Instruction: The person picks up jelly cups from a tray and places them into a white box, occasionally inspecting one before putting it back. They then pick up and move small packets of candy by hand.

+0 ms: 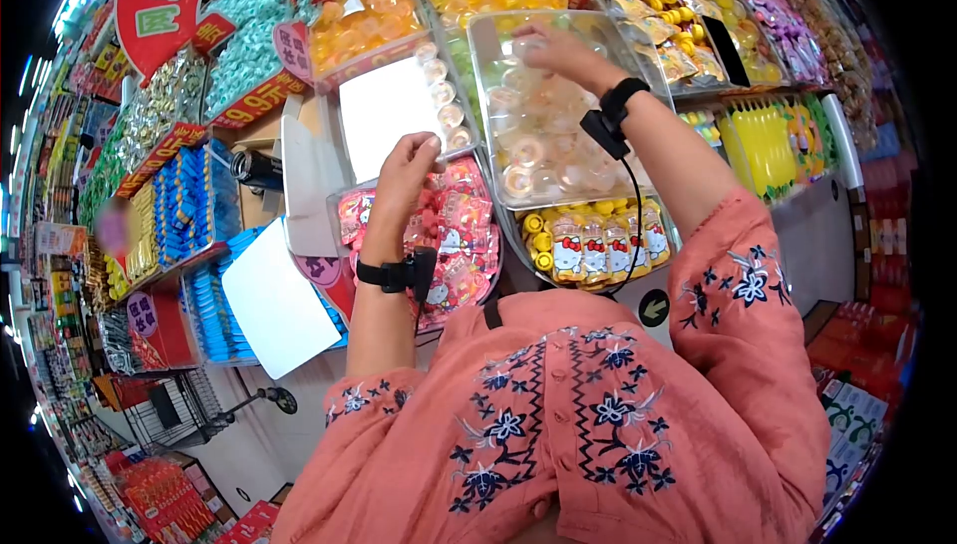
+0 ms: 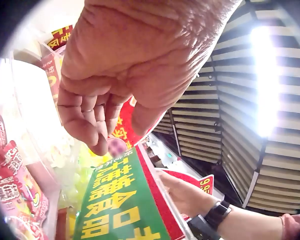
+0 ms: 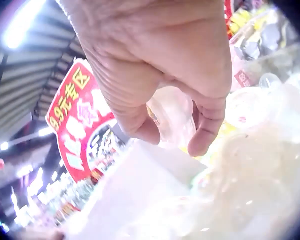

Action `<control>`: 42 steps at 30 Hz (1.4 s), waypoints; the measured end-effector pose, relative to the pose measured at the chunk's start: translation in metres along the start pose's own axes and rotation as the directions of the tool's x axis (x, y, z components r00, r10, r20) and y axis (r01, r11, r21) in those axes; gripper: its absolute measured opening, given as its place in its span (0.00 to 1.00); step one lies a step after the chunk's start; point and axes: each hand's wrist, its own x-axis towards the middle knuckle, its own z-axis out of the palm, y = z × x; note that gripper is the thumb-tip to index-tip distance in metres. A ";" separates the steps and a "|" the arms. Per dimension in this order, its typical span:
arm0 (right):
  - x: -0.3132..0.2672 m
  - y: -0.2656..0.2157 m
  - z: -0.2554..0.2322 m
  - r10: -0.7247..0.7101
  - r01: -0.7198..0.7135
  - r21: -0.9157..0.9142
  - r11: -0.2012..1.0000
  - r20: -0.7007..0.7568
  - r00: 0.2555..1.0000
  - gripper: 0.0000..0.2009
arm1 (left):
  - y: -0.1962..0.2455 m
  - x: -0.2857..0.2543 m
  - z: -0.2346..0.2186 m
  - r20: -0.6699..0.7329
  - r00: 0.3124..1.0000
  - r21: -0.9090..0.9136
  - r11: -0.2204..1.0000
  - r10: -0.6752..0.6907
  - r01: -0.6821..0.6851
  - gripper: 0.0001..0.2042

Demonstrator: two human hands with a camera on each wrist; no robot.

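Observation:
My right hand is over a clear bin of pale jelly cups. The right wrist view shows thumb and fingers of that hand curled round a translucent cup. My left hand hovers over pink candy packets, beside a white sheet. In the left wrist view the left hand hangs with loosely bent fingers and nothing between them; a green sign stands below it.
Yellow-wrapped candies lie in front of the jelly bin. A dark phone-like slab rests on packets at the right. Another white sheet covers blue packets at the left. A black bottle lies near the red price signs, and a cart stands lower left.

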 end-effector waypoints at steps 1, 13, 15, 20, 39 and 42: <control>-0.006 -0.007 -0.008 -0.019 0.006 0.138 0.990 0.093 0.996 0.26 | 0.007 0.001 0.002 -0.017 1.000 -0.012 1.000 0.018 -0.018 0.20; -0.079 -0.063 0.028 -0.097 -0.155 0.718 0.678 0.297 0.950 0.27 | 0.082 0.026 0.039 0.277 0.891 0.058 0.919 0.361 -0.390 0.29; -0.081 -0.063 0.034 -0.077 -0.145 0.723 0.675 0.264 0.962 0.26 | 0.080 0.032 0.038 0.294 0.891 0.066 0.923 0.345 -0.379 0.29; -0.079 -0.066 0.043 -0.089 -0.132 0.778 0.614 0.235 0.968 0.21 | 0.079 0.055 0.027 0.357 0.921 -0.108 0.986 0.156 -0.125 0.23; -0.087 -0.017 0.056 0.123 -0.065 0.963 0.261 0.033 0.992 0.14 | -0.058 0.306 -0.035 -0.139 0.945 0.232 0.938 0.295 -0.259 0.26; -0.086 -0.013 0.055 0.116 -0.065 0.964 0.258 0.036 0.993 0.15 | -0.079 0.322 -0.035 -0.161 0.908 0.340 0.885 0.387 -0.317 0.24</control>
